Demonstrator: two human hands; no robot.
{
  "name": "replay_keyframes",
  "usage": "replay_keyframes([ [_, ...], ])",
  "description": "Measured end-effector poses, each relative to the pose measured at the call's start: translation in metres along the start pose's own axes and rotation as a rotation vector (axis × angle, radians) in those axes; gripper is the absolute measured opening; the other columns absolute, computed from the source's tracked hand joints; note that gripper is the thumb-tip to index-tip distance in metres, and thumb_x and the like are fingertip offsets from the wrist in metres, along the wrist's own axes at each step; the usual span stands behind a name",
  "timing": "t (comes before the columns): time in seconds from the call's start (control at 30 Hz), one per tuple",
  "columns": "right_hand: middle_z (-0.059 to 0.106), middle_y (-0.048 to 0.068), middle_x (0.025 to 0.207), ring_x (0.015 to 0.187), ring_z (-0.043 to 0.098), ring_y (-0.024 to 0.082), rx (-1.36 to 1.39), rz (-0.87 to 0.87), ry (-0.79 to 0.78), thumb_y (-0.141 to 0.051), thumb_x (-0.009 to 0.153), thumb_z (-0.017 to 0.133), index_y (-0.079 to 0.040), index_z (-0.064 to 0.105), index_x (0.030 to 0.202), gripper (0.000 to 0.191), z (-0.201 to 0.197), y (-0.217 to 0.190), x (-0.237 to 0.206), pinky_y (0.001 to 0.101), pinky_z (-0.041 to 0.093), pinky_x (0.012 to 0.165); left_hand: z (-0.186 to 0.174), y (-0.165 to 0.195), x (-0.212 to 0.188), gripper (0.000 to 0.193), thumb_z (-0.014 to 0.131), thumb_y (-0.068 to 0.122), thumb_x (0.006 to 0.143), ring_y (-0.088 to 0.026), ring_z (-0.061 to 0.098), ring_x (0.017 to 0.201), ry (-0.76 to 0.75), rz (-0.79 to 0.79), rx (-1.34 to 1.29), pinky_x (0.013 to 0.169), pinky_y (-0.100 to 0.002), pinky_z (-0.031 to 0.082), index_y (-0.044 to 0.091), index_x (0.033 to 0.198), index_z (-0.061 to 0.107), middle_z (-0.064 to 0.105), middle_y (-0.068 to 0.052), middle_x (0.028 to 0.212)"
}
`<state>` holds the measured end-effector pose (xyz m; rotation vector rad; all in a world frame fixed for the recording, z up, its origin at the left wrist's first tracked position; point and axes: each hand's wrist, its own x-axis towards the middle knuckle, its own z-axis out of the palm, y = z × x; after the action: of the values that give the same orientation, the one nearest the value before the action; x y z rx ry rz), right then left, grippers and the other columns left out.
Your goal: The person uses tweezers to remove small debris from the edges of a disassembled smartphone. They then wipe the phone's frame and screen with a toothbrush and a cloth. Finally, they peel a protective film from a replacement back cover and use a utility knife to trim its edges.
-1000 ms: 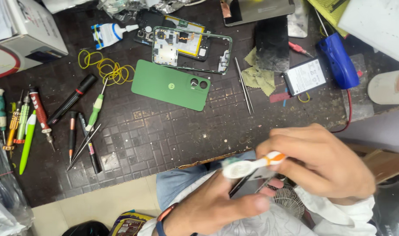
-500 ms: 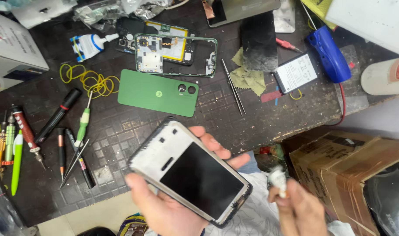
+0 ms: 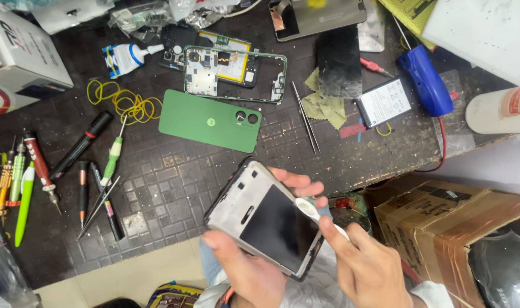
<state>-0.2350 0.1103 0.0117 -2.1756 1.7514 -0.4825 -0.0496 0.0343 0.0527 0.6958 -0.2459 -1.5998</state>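
My left hand (image 3: 254, 268) grips a phone screen panel (image 3: 262, 219) from below, inner side up, with a black patch in a pale metal frame. My right hand (image 3: 362, 268) holds a small white brush (image 3: 314, 212), whose head rests on the panel's right edge next to my left fingertips. On the dark work mat (image 3: 174, 182) behind lie a green phone back cover (image 3: 208, 121) and an opened phone frame with its circuit board (image 3: 234, 73).
Screwdrivers and pens (image 3: 32, 182) lie at the left, with tweezers (image 3: 305, 117), a battery (image 3: 384, 102), a glue tube (image 3: 126, 57), yellow rubber bands (image 3: 126, 102) and a blue tool (image 3: 426, 80) further back. A cardboard box (image 3: 453, 228) stands at the lower right.
One second ago both hands were together on the brush. Then my left hand brought up the screen panel, and my right hand has now moved the brush onto its right edge.
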Motion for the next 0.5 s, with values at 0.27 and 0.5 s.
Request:
replay_keyframes([
  [0.27, 0.054, 0.005, 0.072, 0.051, 0.061, 0.023, -0.021, 0.040, -0.036, 0.005, 0.071, 0.066, -0.023, 0.065, 0.134, 0.069, -0.018, -0.016, -0.003, 0.0379, 0.051, 0.050, -0.008, 0.004, 0.001, 0.118, 0.037, 0.090, 0.081, -0.050, 0.064, 0.123, 0.026, 0.004, 0.059, 0.103, -0.063, 0.055, -0.013, 0.139, 0.044, 0.061, -0.030, 0.128],
  [0.5, 0.053, 0.006, 0.070, 0.048, 0.059, 0.023, -0.025, 0.067, -0.085, 0.005, 0.071, 0.067, -0.020, 0.066, 0.133, 0.066, -0.017, -0.022, 0.004, 0.0378, 0.050, 0.045, -0.016, -0.005, -0.003, 0.114, 0.034, 0.087, 0.081, -0.050, 0.063, 0.124, 0.044, -0.079, -0.005, 0.103, -0.062, 0.053, -0.010, 0.140, 0.042, 0.060, -0.032, 0.130],
])
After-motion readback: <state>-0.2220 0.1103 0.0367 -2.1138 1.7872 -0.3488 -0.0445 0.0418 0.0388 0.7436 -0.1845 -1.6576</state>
